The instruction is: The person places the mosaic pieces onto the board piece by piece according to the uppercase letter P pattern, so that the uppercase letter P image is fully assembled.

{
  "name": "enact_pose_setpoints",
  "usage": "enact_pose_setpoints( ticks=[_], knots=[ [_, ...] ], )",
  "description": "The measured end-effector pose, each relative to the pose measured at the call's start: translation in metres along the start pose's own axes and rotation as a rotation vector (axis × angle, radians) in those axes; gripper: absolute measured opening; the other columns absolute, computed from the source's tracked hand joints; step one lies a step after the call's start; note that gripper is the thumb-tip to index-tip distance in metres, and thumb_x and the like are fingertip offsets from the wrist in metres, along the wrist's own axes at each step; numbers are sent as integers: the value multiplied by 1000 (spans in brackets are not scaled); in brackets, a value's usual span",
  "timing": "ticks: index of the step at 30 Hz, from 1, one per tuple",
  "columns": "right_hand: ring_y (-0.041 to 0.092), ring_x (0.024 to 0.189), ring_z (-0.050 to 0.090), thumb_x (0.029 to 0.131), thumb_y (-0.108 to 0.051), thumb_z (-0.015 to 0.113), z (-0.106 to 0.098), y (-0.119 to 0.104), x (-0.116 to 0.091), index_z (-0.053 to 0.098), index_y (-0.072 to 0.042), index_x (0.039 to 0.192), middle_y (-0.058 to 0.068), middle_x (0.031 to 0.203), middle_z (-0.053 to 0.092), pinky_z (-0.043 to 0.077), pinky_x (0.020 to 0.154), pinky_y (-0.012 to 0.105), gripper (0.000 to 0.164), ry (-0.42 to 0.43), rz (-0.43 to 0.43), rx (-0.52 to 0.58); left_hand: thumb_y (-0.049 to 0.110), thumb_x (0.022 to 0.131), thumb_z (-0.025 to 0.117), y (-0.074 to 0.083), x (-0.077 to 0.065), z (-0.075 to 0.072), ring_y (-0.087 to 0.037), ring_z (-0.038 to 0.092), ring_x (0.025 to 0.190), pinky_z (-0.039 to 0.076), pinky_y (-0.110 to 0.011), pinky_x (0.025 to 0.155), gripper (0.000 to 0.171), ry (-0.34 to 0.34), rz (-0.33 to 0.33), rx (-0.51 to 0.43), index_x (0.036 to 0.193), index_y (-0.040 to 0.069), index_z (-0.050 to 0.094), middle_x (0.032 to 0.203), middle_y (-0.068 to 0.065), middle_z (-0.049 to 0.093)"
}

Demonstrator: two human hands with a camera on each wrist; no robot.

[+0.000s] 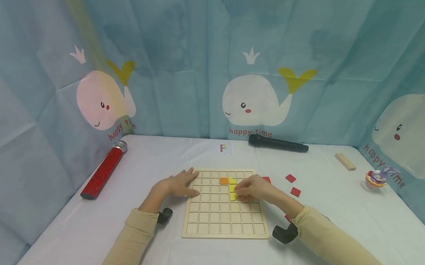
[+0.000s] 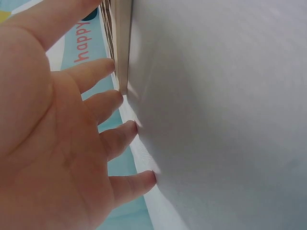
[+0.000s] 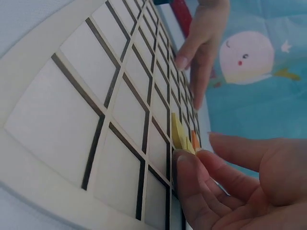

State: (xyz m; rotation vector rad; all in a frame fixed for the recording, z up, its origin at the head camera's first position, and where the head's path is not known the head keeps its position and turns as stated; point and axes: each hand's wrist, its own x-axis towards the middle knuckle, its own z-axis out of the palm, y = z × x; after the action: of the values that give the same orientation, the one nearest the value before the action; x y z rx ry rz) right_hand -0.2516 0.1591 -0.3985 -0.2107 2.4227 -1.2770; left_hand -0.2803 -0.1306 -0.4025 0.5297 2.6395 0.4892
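A wooden grid board lies on the white table. My left hand rests at its upper left edge, fingers spread, as the left wrist view also shows. Over the board's right half, my right hand pinches a yellow square tile at a cell. In the right wrist view that tile stands tilted, one edge raised from the grid. Two more yellow tiles sit in the cells above it, the upper one beside an orange tile. My fingers partly cover the middle yellow tile.
Several red tiles lie right of the board, some partly behind my right arm. A small printed card and a black microphone lie behind it. A red microphone is at left; a wooden block and bunny cupcake toy at right.
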Motion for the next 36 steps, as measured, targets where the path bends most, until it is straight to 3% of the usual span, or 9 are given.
enact_pose_setpoints(
  ticks=[7, 15, 26, 30, 36],
  knots=[
    [17, 77, 64, 90, -23, 66, -11, 13, 2, 71, -3, 107, 5, 90, 69, 55, 73, 29, 26, -88, -46, 74, 45, 91, 61, 1, -1, -1, -36, 8, 143, 10, -62, 109, 78, 1, 4, -3, 151, 10, 27, 157, -15, 12],
    [22, 104, 60, 94, -21, 61, -35, 26, 0, 56, 3, 129, 15, 119, 62, 49, 91, 35, 43, -182, -72, 272, 45, 91, 61, 1, 0, -1, -36, 7, 143, 9, -62, 109, 78, -5, 3, 3, 152, 10, 26, 157, -15, 12],
    [22, 106, 60, 97, -14, 55, -59, 41, -5, 42, 13, 135, 24, 124, 56, 48, 93, 35, 48, -144, -94, 443, 47, 90, 61, -1, 3, 1, -34, 6, 143, 10, -61, 109, 79, -4, -11, 7, 152, 12, 26, 158, -13, 11],
    [21, 106, 59, 97, -14, 56, -66, 49, -11, 42, 14, 135, 25, 126, 54, 47, 95, 35, 49, -118, -92, 438, 48, 90, 61, -2, 4, 2, -34, 7, 143, 10, -61, 109, 79, 2, -13, 8, 152, 12, 27, 158, -13, 12],
    [25, 115, 55, 98, -25, 56, -76, 60, -19, 45, 10, 135, 21, 132, 52, 44, 98, 35, 52, -81, -67, 348, 47, 90, 61, -1, 4, 1, -34, 7, 143, 10, -61, 109, 79, 5, -13, 8, 152, 12, 26, 158, -13, 12]
  ],
)
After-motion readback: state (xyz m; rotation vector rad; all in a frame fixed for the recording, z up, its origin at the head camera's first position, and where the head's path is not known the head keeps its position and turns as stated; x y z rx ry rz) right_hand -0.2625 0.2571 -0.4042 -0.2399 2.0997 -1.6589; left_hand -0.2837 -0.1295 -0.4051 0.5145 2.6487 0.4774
